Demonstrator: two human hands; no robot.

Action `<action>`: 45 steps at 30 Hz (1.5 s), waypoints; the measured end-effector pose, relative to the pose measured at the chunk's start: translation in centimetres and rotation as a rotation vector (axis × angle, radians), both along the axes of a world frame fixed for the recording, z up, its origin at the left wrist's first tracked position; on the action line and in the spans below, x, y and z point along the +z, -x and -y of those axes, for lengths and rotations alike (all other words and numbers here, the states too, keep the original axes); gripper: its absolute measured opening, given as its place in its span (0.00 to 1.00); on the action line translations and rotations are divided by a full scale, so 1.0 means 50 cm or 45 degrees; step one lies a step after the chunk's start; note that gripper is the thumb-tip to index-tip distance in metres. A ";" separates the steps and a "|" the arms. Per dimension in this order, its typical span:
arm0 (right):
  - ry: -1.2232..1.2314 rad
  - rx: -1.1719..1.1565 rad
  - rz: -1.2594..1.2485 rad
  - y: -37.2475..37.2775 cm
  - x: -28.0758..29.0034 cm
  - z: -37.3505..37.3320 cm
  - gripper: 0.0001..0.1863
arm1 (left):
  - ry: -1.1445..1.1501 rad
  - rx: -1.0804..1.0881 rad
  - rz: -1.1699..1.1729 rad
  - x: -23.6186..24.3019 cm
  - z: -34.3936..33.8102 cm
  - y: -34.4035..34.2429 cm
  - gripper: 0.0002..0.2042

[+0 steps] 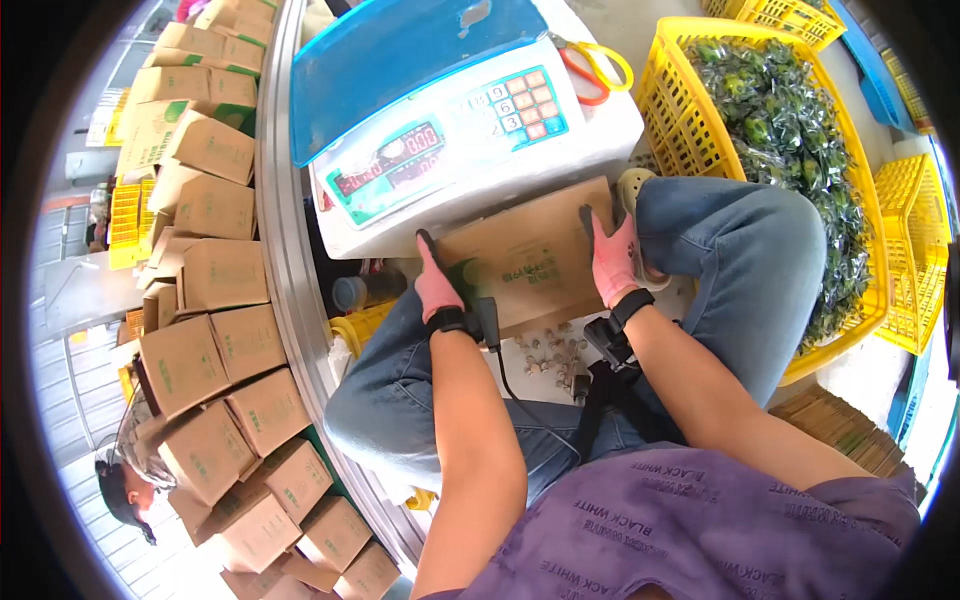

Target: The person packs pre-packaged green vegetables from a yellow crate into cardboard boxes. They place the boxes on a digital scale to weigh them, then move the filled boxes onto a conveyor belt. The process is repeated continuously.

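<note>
Between my knees is a brown cardboard box [535, 262] with green print, held from both sides. My left hand [438, 284], in a pink glove with dark fingertips, presses against the box's left side. On the opposite side my right hand [614, 260], gloved the same way, grips the right edge with its thumb side over the top. Just beyond the box stands a weighing scale [450, 135] on a white block, with a blue pan [400, 60] and a lit display. Scissors [597, 72] with red and yellow handles lie at the scale's right edge. The box's underside is hidden.
To my right a yellow crate [690, 110] holds many clear bags of green produce [790, 140]. Another yellow crate [905, 250] and flattened cardboard [840, 435] lie further right. Past a metal rail [300, 290] on the left, stacked cartons [225, 275] stand near another person [125, 490].
</note>
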State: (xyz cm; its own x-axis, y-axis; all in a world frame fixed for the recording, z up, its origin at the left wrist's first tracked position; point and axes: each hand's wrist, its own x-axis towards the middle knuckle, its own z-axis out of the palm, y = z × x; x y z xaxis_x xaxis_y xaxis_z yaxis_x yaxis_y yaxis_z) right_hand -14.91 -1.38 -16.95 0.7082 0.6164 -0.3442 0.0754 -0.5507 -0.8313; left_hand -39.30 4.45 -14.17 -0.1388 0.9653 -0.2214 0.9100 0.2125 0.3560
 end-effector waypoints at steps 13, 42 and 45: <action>-0.481 0.796 -1.514 -0.124 0.084 -0.008 0.42 | -0.016 0.369 1.368 0.225 0.089 -0.019 0.15; -0.350 1.066 0.882 -0.027 0.210 0.004 0.21 | 0.068 -0.627 -0.185 0.194 0.200 -0.154 0.40; -0.433 1.457 1.168 -0.029 0.233 -0.014 0.10 | -0.230 -0.480 -0.044 0.180 0.185 -0.164 0.41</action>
